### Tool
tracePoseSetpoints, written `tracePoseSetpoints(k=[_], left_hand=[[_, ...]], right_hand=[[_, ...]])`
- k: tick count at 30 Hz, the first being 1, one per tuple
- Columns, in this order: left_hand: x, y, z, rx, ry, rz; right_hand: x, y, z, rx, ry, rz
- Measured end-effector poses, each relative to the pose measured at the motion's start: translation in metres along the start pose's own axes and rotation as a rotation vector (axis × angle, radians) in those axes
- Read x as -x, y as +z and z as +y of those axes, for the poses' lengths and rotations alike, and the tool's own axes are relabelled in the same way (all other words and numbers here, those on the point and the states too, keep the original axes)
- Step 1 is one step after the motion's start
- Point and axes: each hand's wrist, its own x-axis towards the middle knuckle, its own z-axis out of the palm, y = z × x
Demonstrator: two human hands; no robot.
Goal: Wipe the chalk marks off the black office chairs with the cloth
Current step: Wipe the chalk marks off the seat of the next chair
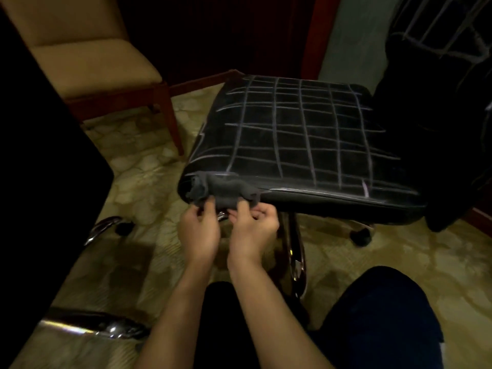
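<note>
A black office chair seat (292,134) fills the middle of the view, covered with a grid of white chalk lines. Its backrest (439,75) at the right also carries chalk lines. A crumpled grey cloth (223,190) lies on the seat's front left corner and hangs over the edge. My left hand (198,230) pinches the cloth's lower left edge. My right hand (253,233) pinches its lower right edge, just beside the left. Both hands are below the seat's front rim.
A tan padded chair with red-brown wooden legs (106,70) stands at the back left. A second black chair's dark side (40,155) and chrome base legs (101,326) are at the left. The marked chair's chrome base (295,251) is under the seat. Patterned carpet (149,166) covers the floor.
</note>
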Motion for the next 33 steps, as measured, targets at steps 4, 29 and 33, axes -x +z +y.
tracePoseSetpoints(k=[4,29,33], left_hand=[[-0.036,-0.033,0.004,0.025,-0.05,0.11],[0.009,0.038,0.028,0.108,0.117,-0.041],[0.057,0.073,0.036,0.083,0.244,-0.177]], right_hand=[[0.024,0.046,0.02,0.008,0.114,-0.041],[-0.028,-0.017,-0.027,-0.027,-0.071,0.157],[-0.043,-0.069,-0.05,-0.128,-0.116,0.286]])
